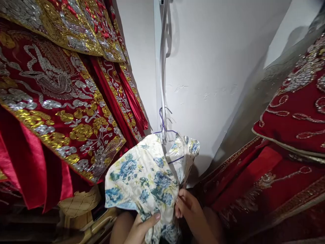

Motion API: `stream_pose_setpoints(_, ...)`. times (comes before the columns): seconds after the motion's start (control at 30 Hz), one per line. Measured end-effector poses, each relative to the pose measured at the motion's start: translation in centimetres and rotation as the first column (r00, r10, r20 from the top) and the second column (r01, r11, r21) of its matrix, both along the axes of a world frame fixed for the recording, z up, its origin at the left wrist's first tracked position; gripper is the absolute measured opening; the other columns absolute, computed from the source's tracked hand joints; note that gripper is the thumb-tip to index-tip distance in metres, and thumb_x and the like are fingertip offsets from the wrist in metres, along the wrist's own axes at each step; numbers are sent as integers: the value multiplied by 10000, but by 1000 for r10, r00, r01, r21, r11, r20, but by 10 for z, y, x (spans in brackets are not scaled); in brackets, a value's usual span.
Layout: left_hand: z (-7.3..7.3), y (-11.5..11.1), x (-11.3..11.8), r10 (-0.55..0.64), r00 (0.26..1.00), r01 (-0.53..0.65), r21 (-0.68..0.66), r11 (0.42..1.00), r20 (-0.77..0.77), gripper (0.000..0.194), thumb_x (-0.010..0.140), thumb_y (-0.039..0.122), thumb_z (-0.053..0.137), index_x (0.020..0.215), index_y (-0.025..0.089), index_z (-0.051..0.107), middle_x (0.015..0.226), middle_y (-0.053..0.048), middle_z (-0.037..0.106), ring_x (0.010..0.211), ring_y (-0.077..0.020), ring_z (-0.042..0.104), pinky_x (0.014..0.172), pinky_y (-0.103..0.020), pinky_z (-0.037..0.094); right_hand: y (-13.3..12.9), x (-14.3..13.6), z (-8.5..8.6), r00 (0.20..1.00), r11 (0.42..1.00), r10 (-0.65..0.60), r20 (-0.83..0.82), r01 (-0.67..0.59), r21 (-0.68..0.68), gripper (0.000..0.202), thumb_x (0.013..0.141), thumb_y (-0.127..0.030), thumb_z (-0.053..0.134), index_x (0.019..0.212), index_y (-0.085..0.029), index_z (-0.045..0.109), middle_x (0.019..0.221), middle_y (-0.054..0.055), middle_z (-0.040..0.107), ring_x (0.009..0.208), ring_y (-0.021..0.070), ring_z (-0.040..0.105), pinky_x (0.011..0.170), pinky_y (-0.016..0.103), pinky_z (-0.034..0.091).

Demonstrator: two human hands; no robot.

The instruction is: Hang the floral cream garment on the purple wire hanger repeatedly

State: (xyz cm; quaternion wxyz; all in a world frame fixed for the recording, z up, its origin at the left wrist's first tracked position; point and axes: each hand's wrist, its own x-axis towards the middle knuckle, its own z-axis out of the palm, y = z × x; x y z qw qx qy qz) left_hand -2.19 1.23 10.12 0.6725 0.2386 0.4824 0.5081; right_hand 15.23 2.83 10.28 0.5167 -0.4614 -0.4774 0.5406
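Observation:
A cream garment with blue and green flowers (149,173) hangs on a purple wire hanger (164,127), its neckline gaping at the right. My left hand (143,227) grips the garment low on its front, thumb on top and the other fingers hidden behind the cloth. At the edge of the neck opening, my right hand (186,206) pinches the cloth between thumb and forefinger. Whether a fastener is in that pinch is hidden. The garment's lower end runs out of view between my hands.
Red embroidered gowns with gold and silver sequins (83,132) hang on the left. More red beaded garments (294,132) hang on the right. A white strap or cable (162,67) runs down the white wall (208,51). A woven basket (81,201) sits low at the left.

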Motion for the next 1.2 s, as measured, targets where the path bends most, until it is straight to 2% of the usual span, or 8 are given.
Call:
stream_pose_setpoints(0.2,-18,9,6,5,1000,-4,-28,1000,22,663,610,383,875,1210,209,654,1099,-109,750,1154,-335,665,1011,-433,528,-1,16,3,996,997,-81,39,81,7,286,860,-389,566,655,-217,464,520,-40,508,520,123,462,556,244,390)
stream_pose_setpoints(0.3,-33,18,4,183,973,-175,66,982,-144,604,728,453,775,1246,220,570,1215,-121,687,1205,-335,625,1010,-453,517,-6,19,0,994,995,-97,51,98,-11,250,825,-338,562,624,-215,479,479,-43,496,492,123,448,524,243,365)
stream_pose_setpoints(0.4,-44,18,5,513,748,-351,405,844,-421,645,773,453,730,1313,229,458,1388,-140,536,1323,-330,501,1099,-473,423,-10,17,-7,993,994,-102,52,104,-34,246,800,-335,593,609,-209,503,454,-45,499,461,116,441,504,242,351)
stream_pose_setpoints(0.47,-48,13,12,618,594,-256,608,752,-515,606,793,414,726,1304,228,458,1435,-146,459,1369,-323,427,1151,-470,340,-12,14,-10,994,995,-85,64,88,-52,271,799,-350,615,598,-207,502,439,-45,498,439,110,429,490,239,338)
stream_pose_setpoints(0.6,-51,4,36,348,716,85,570,817,-605,469,864,346,661,1269,217,463,1094,-103,631,1039,-252,635,985,-391,472,-12,2,-6,996,995,12,88,-3,-98,275,808,-379,632,624,-195,541,410,-52,495,396,103,412,457,228,297)
stream_pose_setpoints(0.7,-53,7,50,178,800,178,509,842,-573,343,892,345,594,1186,216,473,785,-9,592,719,-196,619,742,-314,516,-10,-4,3,996,994,41,77,-33,-102,252,801,-355,636,630,-189,555,410,-51,518,385,96,417,453,220,288)
stream_pose_setpoints(0.87,-47,21,52,195,714,334,572,749,-672,195,924,311,512,757,224,465,721,-16,515,701,-187,532,670,-282,436,7,-2,19,996,995,63,60,-58,-80,209,773,-311,622,610,-183,593,419,-35,553,370,97,415,432,229,287)
stream_pose_setpoints(1.2,-35,39,54,76,482,675,425,603,-873,177,894,152,430,748,224,358,754,-31,493,717,-195,479,640,-302,318,78,-9,101,979,972,-190,-71,197,126,259,755,-337,663,565,-175,595,442,-35,525,394,85,391,426,238,297)
